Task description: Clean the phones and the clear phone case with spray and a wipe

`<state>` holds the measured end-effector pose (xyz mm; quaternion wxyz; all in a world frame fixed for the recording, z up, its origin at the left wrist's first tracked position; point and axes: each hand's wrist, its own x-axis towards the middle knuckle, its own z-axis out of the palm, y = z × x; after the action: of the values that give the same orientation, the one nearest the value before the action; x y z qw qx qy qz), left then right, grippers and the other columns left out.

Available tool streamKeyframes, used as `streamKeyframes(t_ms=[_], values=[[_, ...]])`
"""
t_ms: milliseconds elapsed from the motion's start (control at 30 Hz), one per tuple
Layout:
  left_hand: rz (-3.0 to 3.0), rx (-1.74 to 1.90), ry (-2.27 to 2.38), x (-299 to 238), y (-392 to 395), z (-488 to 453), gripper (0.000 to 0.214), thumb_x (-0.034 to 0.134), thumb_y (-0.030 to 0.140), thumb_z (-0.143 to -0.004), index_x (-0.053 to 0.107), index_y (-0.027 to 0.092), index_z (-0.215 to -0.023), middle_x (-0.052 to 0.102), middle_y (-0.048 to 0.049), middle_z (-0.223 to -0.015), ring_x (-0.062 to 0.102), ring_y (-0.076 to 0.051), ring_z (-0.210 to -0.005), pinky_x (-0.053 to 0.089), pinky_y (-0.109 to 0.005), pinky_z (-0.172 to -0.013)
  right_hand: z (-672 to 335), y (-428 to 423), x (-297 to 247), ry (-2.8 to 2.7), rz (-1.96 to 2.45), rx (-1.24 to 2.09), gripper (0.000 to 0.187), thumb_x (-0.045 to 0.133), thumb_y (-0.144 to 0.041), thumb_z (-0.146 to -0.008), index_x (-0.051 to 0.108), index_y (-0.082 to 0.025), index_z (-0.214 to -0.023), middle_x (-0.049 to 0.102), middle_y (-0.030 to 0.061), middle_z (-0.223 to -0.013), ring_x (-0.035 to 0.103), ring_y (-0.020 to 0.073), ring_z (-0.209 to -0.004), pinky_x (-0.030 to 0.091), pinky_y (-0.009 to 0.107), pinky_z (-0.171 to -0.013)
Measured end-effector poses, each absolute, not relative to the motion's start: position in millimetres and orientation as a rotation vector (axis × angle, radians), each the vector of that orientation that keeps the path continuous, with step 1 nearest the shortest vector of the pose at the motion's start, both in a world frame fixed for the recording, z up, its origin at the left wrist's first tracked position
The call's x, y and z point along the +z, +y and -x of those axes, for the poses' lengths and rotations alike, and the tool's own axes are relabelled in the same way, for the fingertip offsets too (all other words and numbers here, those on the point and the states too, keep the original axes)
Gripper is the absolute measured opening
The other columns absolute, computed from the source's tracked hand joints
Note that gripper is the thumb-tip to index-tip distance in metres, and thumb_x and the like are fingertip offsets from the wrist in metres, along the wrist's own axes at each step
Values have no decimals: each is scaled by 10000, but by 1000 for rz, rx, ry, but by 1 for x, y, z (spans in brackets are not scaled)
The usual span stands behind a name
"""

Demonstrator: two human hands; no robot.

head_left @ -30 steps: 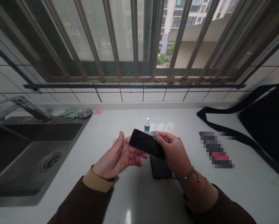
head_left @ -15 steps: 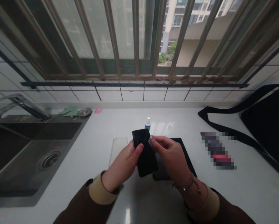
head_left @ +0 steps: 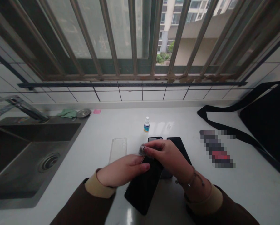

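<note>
A black smartphone (head_left: 143, 190) is tilted in my left hand (head_left: 122, 170), the thumb lying on its dark screen. My right hand (head_left: 169, 154) pinches a small crumpled grey cloth (head_left: 142, 149) against the phone's upper end. Behind my right hand lie a black-rimmed object like a phone or case (head_left: 155, 138) and a flat black slab (head_left: 180, 147), both partly covered by the hand. Just beyond the hands stands a small white bottle (head_left: 146, 125) with a blue label. To the left, a clear phone case (head_left: 118, 147) lies on the white counter (head_left: 95, 150).
On the left is a steel sink (head_left: 43, 134) with a faucet (head_left: 25, 107). A green cloth (head_left: 67, 113), a metal drain cover (head_left: 83, 113) and a pink slip (head_left: 97, 111) lie behind it. A black bag (head_left: 268, 115) with a strap and a pixelated item (head_left: 217, 150) are on the right.
The phone has been lowered and turned, its top now leaning right. My right hand with the cloth has moved left and slightly down, from the phone's right edge to its upper end.
</note>
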<state>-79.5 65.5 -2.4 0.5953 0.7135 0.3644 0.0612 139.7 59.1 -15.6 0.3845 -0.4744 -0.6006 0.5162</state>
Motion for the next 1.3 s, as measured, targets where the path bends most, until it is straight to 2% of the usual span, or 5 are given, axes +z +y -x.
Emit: streamKeyframes(t_ms=[400,633,867,1033,1300], values=[[-1480,624,946,-14,66,73,432,604,601,-1035,748,194,-1029,676,-27,-849,534,-178,-737,401,-282,-674,-135,60,-24,-1007,1067,1428,452,856,-516,-869,814,-195,-1184,850,112,-1099,802,254,-982,645,421,-908],[-1162,1024,1097,-24,69,68,618,550,736,-1008,745,169,-1157,758,-146,-1155,690,-280,-1069,527,-410,-954,-139,37,-6,-1116,1312,536,227,824,-422,-935,831,-282,-1114,855,46,-991,805,251,-858,679,394,-765],[-512,592,584,-23,49,52,833,378,851,-999,768,134,-1164,799,-151,-1035,749,-246,-949,561,-418,-956,-144,16,-10,-1723,770,180,605,736,-75,-968,656,-394,-1476,797,2,-1323,785,247,-1182,695,437,-981],[-274,673,489,-7,42,49,823,375,804,-1023,787,103,-1150,797,-166,-1125,744,-249,-1091,538,-337,-1043,-142,19,-4,-2115,483,86,569,618,-111,-1050,524,-202,-1604,760,95,-1385,720,248,-1322,627,449,-1129],[-348,929,623,-3,48,55,847,342,806,-1028,814,108,-1101,815,-148,-1000,773,-256,-962,579,-345,-987,-130,29,-3,-2311,549,38,436,707,-372,-1051,668,-266,-1472,729,50,-1428,689,242,-1364,489,458,-1264]])
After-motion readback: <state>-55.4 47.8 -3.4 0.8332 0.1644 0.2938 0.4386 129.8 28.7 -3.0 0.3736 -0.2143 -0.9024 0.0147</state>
